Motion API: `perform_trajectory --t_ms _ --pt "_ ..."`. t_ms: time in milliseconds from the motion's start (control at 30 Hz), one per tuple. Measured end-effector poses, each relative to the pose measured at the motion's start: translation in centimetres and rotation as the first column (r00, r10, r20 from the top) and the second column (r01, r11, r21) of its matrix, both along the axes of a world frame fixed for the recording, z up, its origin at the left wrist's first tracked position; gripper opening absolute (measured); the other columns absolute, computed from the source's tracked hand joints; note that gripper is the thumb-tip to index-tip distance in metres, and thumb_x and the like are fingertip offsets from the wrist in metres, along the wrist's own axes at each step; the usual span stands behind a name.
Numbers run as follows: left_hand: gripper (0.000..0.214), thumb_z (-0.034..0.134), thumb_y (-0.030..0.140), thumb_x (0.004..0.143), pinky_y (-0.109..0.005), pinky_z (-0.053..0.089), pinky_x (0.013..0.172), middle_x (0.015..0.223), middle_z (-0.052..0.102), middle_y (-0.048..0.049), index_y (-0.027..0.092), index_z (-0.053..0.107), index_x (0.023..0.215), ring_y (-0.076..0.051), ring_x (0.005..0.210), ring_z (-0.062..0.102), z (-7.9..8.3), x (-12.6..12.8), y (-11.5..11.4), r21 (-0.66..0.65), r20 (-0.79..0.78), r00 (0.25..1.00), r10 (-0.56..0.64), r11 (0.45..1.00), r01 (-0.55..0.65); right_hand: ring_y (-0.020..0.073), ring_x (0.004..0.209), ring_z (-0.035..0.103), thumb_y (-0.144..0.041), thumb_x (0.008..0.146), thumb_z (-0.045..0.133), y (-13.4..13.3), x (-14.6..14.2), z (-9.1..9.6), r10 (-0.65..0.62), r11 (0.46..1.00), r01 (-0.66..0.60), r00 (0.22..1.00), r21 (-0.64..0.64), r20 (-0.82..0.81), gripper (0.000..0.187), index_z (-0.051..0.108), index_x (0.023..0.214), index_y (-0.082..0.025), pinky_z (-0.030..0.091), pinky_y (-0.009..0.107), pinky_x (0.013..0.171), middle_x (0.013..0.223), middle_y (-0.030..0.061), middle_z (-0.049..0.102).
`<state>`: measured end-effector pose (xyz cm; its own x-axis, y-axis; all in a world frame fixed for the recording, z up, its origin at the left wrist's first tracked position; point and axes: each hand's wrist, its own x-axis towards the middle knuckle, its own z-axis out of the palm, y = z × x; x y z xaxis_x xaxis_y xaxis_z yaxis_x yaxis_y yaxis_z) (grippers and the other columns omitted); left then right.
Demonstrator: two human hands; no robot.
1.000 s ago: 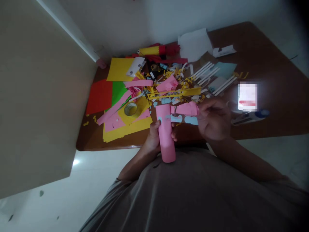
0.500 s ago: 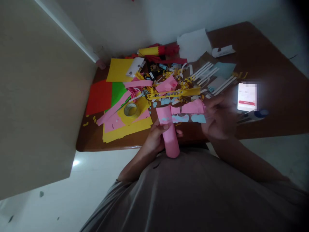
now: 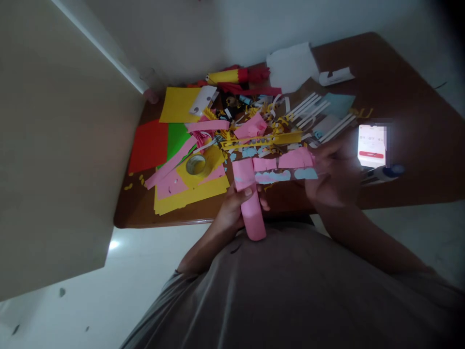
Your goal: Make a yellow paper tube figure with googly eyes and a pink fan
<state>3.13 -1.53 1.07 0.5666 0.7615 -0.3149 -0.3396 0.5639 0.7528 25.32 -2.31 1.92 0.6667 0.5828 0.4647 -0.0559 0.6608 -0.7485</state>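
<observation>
Tube [image 3: 253, 218] clamped in left hand [image 3: 232, 206], across near edge of table [image 3: 196, 212].
Strip [image 3: 296, 158] pinched at outer end by right hand [image 3: 332, 177]: keep taut and square to tube, pulling gently to avoid tearing.

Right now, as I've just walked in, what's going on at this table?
A person's left hand is wrapped around a pink tube, thumb across its front. The right hand, dim and blurred, holds the far end of a pink and blue paper strip stretched sideways from the tube's upper end. Behind them, paper scraps cover much of the table. A tape roll sits on coloured sheets; a lit phone stands beyond the right hand.
</observation>
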Motion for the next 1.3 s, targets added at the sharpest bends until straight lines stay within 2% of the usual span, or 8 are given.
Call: perform_trajectory --t_ms 167,400,533,733,900,1033,1133,1300 --pt "0.067 0.101 0.067 0.068 -0.041 0.072 0.076 0.086 0.082 -0.0091 0.014 0.078 0.102 -0.026 0.075 0.081 0.1 0.2 0.1 -0.078 -0.025 0.998 0.059 0.995 -0.061 0.0164 0.070 0.047 -0.011 0.071 0.068 -0.3 0.1 0.5 0.030 0.997 -0.034 0.997 -0.075 -0.065 0.017 0.058 0.068 -0.024 0.053 0.037 0.074 0.075 -0.0010 0.051" --pt "0.063 0.097 0.068 0.065 -0.035 0.064 0.063 0.085 0.074 -0.0060 0.019 0.072 0.097 -0.024 0.076 0.074 -0.5 0.2 0.2 -0.143 0.058 0.993 0.105 0.985 -0.096 0.0194 0.074 0.048 -0.011 0.066 0.065 -0.3 0.2 0.2 -0.005 0.992 -0.008 0.995 -0.126 -0.098 0.016 0.059 0.066 -0.025 0.053 0.039 0.076 0.075 0.0006 0.051" --pt "0.053 0.091 0.064 0.070 -0.027 0.048 0.048 0.077 0.062 -0.0003 0.023 0.061 0.085 -0.015 0.063 0.059 -0.6 -0.1 0.4 -0.142 0.108 0.982 0.153 0.980 -0.137 0.0198 0.076 0.049 -0.014 0.066 0.066 -0.1 0.3 -0.1 -0.031 0.989 0.017 0.994 -0.145 -0.100 0.014 0.058 0.065 -0.025 0.054 0.041 0.081 0.075 0.0009 0.050" --pt "0.077 0.103 0.081 0.057 -0.024 0.040 0.045 0.072 0.053 0.0031 0.023 0.059 0.080 -0.010 0.056 0.045 -1.1 -0.4 0.2 -0.086 0.162 0.985 0.053 0.995 -0.039 0.0202 0.074 0.048 -0.015 0.066 0.066 -0.1 0.5 0.0 -0.046 0.987 0.030 0.994 -0.161 -0.098 0.015 0.054 0.065 -0.025 0.055 0.043 0.083 0.074 0.0011 0.049" --pt "0.065 0.107 0.064 0.060 -0.026 0.053 0.056 0.068 0.056 0.0035 0.020 0.068 0.088 -0.013 0.061 0.056 -1.5 -0.6 0.0 -0.009 0.095 0.995 0.021 1.000 -0.020 0.0203 0.072 0.047 -0.022 0.073 0.070 0.0 0.9 0.0 -0.036 0.985 0.017 0.994 -0.171 -0.107 0.016 0.056 0.069 -0.026 0.058 0.047 0.084 0.078 0.0010 0.049" --pt "0.069 0.103 0.057 0.061 -0.027 0.058 0.057 0.084 0.064 0.0030 0.024 0.072 0.113 -0.011 0.062 0.056 -0.9 -0.6 0.2 -0.044 0.115 0.986 0.118 0.993 -0.114 0.0195 0.073 0.047 -0.025 0.068 0.075 0.2 2.1 0.9 -0.054 0.990 0.032 0.985 -0.137 -0.163 0.027 0.048 0.064 -0.026 0.057 0.041 0.079 0.077 0.0000 0.044" --pt "0.071 0.096 0.050 0.065 -0.027 0.059 0.058 0.080 0.061 0.0043 0.024 0.071 0.127 -0.013 0.063 0.058 -0.3 -0.6 0.5 -0.093 0.148 0.980 0.130 0.989 -0.117 0.0175 0.072 0.044 -0.024 0.065 0.075 0.3 3.0 1.4 -0.069 0.992 0.047 0.979 -0.117 -0.194 0.029 0.047 0.062 -0.026 0.057 0.036 0.075 0.075 -0.0011 0.041" --pt "0.055 0.086 0.049 0.071 -0.027 0.055 0.049 0.077 0.058 0.0032 0.022 0.071 0.117 -0.015 0.060 0.055 0.2 -0.6 0.8 -0.170 0.236 0.968 0.082 0.985 -0.042 0.0170 0.069 0.057 -0.021 0.081 0.076 0.6 3.3 0.8 -0.044 0.975 0.004 0.984 -0.221 -0.175 0.019 0.059 0.079 -0.027 0.061 0.036 0.066 0.080 -0.0033 0.052"
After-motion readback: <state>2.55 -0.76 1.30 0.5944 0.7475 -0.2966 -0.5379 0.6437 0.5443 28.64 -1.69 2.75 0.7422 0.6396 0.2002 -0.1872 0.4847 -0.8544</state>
